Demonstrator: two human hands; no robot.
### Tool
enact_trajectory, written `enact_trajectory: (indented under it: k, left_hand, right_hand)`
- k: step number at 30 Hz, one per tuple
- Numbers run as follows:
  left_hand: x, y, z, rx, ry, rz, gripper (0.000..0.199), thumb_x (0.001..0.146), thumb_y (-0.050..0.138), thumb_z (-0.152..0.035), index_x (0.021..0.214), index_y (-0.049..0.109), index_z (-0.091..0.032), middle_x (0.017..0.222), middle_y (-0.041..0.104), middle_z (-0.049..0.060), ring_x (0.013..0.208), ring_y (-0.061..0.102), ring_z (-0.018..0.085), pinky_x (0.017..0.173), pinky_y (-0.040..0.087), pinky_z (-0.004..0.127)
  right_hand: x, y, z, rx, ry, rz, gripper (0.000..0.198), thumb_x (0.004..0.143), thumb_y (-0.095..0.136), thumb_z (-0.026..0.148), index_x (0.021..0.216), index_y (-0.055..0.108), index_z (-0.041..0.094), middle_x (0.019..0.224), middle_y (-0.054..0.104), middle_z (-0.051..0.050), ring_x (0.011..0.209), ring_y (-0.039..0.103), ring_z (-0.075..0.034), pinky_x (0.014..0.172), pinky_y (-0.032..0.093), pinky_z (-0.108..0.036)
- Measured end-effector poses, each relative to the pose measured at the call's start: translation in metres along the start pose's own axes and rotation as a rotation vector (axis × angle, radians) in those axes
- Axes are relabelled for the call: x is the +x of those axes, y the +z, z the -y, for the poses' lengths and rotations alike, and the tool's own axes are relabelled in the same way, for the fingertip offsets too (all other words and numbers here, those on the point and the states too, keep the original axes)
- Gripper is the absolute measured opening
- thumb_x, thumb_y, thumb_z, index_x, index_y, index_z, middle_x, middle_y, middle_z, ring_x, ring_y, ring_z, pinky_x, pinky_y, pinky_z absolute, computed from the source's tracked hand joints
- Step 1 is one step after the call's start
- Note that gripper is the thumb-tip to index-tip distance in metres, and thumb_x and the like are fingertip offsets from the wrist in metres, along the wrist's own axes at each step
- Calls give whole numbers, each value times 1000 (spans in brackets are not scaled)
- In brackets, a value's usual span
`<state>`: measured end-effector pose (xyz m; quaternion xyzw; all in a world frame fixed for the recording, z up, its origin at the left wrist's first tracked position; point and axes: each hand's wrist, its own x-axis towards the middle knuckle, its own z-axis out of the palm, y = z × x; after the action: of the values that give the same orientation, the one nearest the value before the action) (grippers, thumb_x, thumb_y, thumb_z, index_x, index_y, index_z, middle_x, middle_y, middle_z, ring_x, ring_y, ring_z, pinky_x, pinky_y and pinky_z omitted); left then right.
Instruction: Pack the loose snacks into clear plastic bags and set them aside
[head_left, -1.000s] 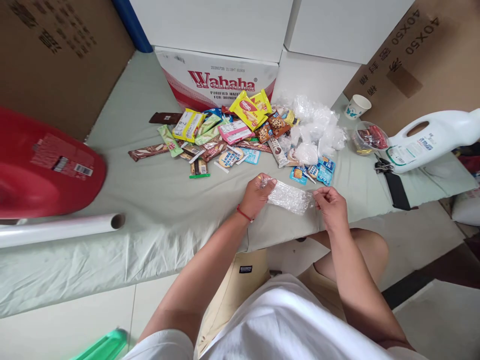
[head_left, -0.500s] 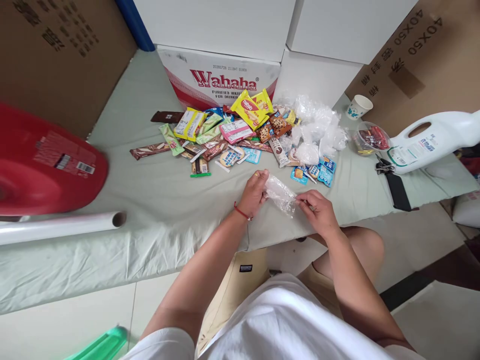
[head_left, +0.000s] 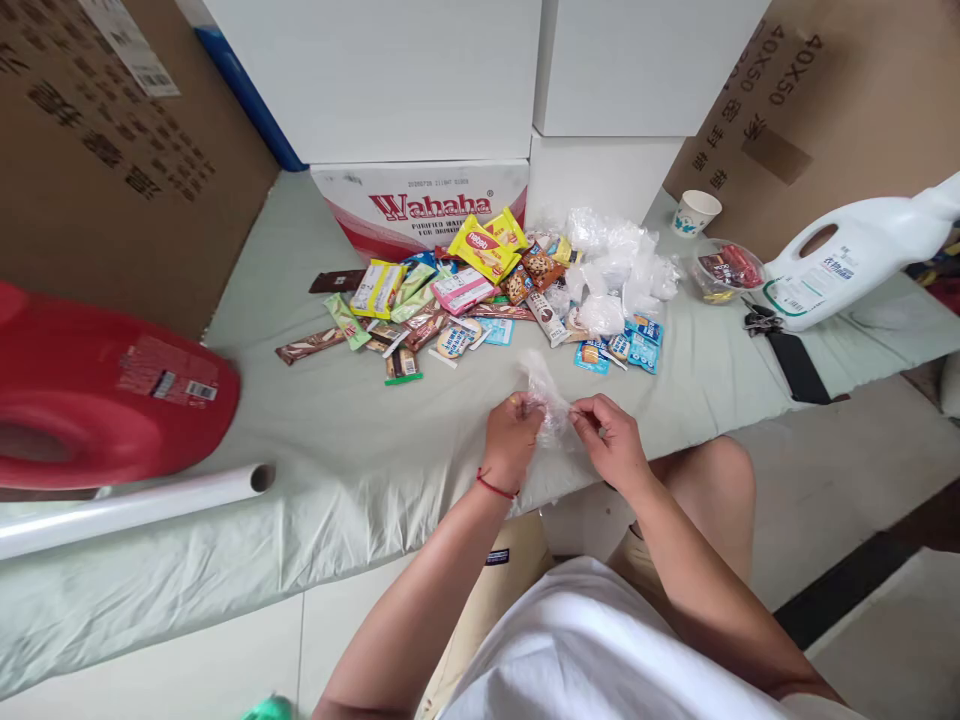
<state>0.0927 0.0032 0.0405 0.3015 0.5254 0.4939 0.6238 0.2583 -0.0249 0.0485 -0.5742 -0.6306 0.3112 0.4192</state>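
A crumpled clear plastic bag (head_left: pixel 546 385) stretches between my two hands over the front edge of the cloth-covered surface. My left hand (head_left: pixel 514 436), with a red string at the wrist, is closed on the bag's left side. On the other side, the fingertips of my right hand (head_left: pixel 606 432) pinch the bag's edge. Beyond my hands lies a heap of wrapped snacks (head_left: pixel 427 300), with yellow, pink, brown and green packets. Beside it, to the right, are more crumpled clear bags (head_left: pixel 622 270), and small blue biscuit packets (head_left: pixel 643 345) lie just in front of those.
A red jug (head_left: pixel 112 390) and a white roll (head_left: pixel 150 510) lie at the left. To the right stand a paper cup (head_left: pixel 696 214), a round plastic tub (head_left: pixel 726 272), a white bottle (head_left: pixel 847 255) and a black phone (head_left: pixel 799 368). White boxes (head_left: pixel 375 80) close off the back.
The bag has been turned more upright and bunched between my hands, which are closer together and look lower in view. The camera has shifted; the snack heap looks unchanged.
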Motion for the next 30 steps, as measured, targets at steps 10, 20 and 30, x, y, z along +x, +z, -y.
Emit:
enact_trajectory:
  k: [10, 20, 30]
  left_hand:
    - [-21, -22, 4, -183, 41, -108, 38, 67, 86, -40, 87, 61, -20, 70, 61, -6, 60, 50, 8, 61, 39, 21]
    - [-42, -36, 17, 147, 121, 72, 49, 91, 66, -60, 65, 49, -22, 60, 45, -4, 58, 41, 11, 57, 37, 25]
    - [-39, -78, 11, 525, 98, -68, 38, 90, 61, -58, 81, 68, -21, 48, 48, -5, 49, 41, 13, 51, 32, 26]
  right_hand:
    - [-13, 7, -8, 478, 430, -16, 47, 78, 79, 62, 103, 66, 24, 97, 69, -4, 87, 62, -18, 69, 53, -29]
    - [5, 12, 2, 583, 553, -23, 40, 69, 80, 53, 88, 66, 22, 62, 51, 6, 50, 47, -12, 43, 37, -24]
    - [2, -18, -17, 452, 373, -311, 34, 77, 78, 52, 92, 67, 23, 77, 58, 4, 44, 41, -7, 38, 28, -24]
